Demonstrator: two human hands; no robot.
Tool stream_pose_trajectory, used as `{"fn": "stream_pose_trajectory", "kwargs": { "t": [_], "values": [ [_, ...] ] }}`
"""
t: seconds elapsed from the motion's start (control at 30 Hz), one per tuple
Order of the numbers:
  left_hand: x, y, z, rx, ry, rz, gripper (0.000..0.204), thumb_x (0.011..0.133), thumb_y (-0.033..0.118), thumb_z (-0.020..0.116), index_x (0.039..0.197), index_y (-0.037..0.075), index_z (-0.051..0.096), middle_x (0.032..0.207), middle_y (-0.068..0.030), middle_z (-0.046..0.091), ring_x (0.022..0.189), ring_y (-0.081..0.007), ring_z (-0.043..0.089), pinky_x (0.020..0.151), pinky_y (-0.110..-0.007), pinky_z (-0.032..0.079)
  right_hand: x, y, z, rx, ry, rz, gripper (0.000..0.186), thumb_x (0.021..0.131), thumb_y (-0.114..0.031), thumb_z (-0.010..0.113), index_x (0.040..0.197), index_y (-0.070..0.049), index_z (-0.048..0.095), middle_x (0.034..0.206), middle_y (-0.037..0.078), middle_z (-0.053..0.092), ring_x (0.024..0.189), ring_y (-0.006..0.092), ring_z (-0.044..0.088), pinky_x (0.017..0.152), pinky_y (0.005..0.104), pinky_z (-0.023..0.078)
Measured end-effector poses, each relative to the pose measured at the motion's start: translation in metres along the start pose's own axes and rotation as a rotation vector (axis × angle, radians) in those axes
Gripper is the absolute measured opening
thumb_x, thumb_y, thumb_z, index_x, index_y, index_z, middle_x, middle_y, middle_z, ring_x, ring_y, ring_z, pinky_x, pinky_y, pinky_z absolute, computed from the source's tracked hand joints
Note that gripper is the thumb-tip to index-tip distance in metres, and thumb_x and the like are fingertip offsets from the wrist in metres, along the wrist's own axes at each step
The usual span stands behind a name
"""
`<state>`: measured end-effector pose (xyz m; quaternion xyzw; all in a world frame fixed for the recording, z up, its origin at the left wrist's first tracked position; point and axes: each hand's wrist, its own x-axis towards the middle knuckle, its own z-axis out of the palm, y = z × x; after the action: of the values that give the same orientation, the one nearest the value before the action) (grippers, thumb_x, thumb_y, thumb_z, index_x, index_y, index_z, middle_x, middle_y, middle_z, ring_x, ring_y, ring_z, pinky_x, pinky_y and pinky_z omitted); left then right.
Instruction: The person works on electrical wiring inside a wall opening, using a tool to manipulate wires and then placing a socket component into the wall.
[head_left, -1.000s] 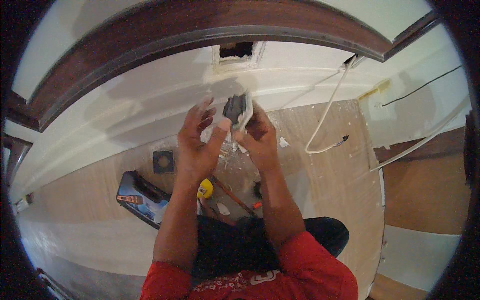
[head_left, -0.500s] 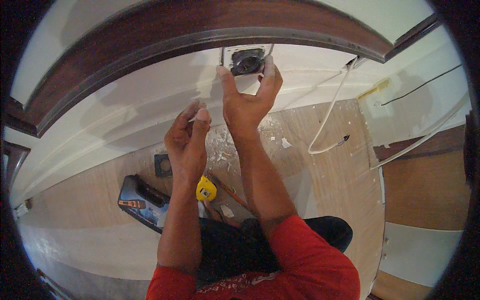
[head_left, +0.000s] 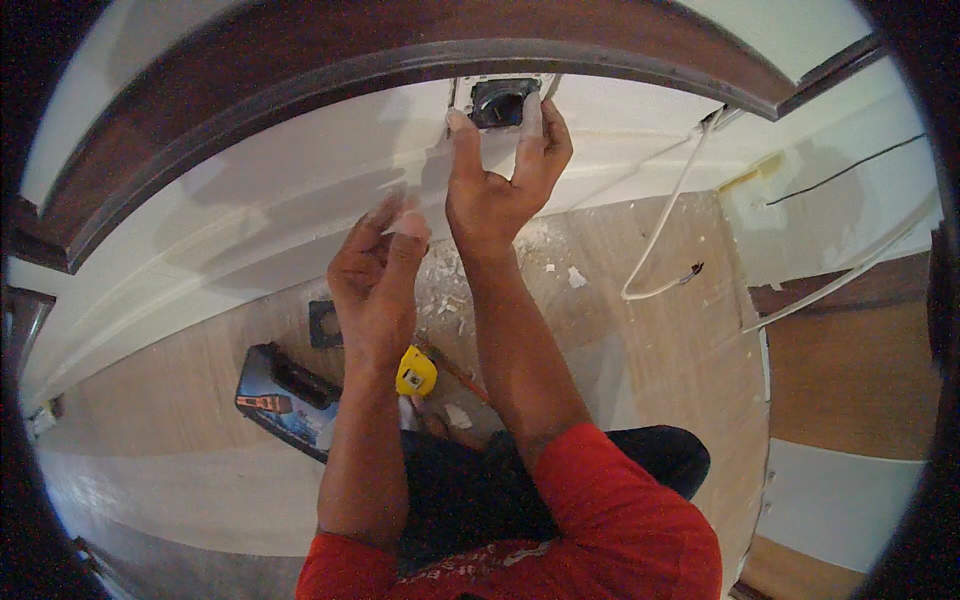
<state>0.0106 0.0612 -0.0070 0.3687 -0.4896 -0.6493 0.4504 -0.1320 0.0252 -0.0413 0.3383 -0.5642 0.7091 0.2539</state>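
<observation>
My right hand [head_left: 497, 190] reaches up to the wall under the dark wooden ledge. Its thumb and fingers grip both sides of a black square wall fitting [head_left: 500, 104] with a round recess, which sits in a pale, rough-edged surround. Lower and to the left, my left hand [head_left: 375, 270] hovers in front of the wall with fingers curled toward the thumb. Its fingertips are whitish and blurred, so anything between them is hidden. Both hands carry pale dust.
On the floor lie a yellow tape measure [head_left: 415, 371], an orange-brown rod [head_left: 460, 375], a dark case [head_left: 285, 395] and a black square plate [head_left: 324, 324]. White debris [head_left: 450, 290] is scattered below the fitting. A loose white cable [head_left: 665, 215] hangs at right. The wooden ledge [head_left: 400, 62] juts overhead.
The fitting and my right hand appear slightly higher in view, with the right fingers a little more over the fitting's edge. My left fingers have shifted slightly right and blurred.
</observation>
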Motion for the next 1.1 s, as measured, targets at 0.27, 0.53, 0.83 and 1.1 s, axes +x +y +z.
{"fn": "stream_pose_trajectory", "kwargs": {
  "t": [0.27, 0.53, 0.83, 1.1],
  "values": [
    [-0.003, -0.001, 0.0, 0.002, -0.046, 0.015, 0.043, 0.092, 0.015, 0.069, 0.127, -0.008, 0.058, 0.115, -0.0109, 0.067, 0.101, -0.0144, 0.061, 0.09, -0.028, 0.049, 0.002, 0.004, 0.0, -0.131, -0.044, 0.021, 0.058, 0.073, -0.007, 0.083, 0.126, 0.004, 0.059, 0.131, 0.02, 0.047, 0.117, 0.0318, 0.054, 0.095, 0.0377, 0.05],
    [-0.006, 0.003, 0.005, 0.004, -0.047, -0.038, 0.044, 0.092, 0.017, 0.07, 0.127, -0.007, 0.058, 0.116, -0.0111, 0.066, 0.102, -0.0147, 0.061, 0.091, -0.029, 0.049, 0.014, 0.011, -0.005, -0.123, -0.069, -0.178, 0.061, 0.072, -0.011, 0.085, 0.126, 0.004, 0.06, 0.132, 0.021, 0.048, 0.118, 0.0331, 0.053, 0.098, 0.0387, 0.047],
    [-0.007, 0.003, 0.005, 0.036, -0.085, -0.058, 0.048, 0.091, 0.017, 0.071, 0.13, -0.007, 0.056, 0.116, -0.0113, 0.067, 0.099, -0.0131, 0.061, 0.09, -0.027, 0.048, 0.014, 0.008, -0.008, -0.081, -0.112, -0.153, 0.063, 0.07, -0.008, 0.083, 0.128, 0.001, 0.059, 0.133, 0.021, 0.045, 0.118, 0.0346, 0.052, 0.097, 0.0388, 0.048],
    [-0.008, 0.002, 0.003, -0.038, -0.088, -0.045, 0.047, 0.091, 0.017, 0.071, 0.13, -0.006, 0.056, 0.114, -0.0097, 0.067, 0.095, -0.012, 0.061, 0.086, -0.026, 0.049, 0.017, 0.012, -0.005, -0.172, -0.137, -0.28, 0.055, 0.074, -0.011, 0.079, 0.125, -0.005, 0.063, 0.133, 0.023, 0.045, 0.114, 0.0362, 0.049, 0.095, 0.0444, 0.045]
  ]
}}
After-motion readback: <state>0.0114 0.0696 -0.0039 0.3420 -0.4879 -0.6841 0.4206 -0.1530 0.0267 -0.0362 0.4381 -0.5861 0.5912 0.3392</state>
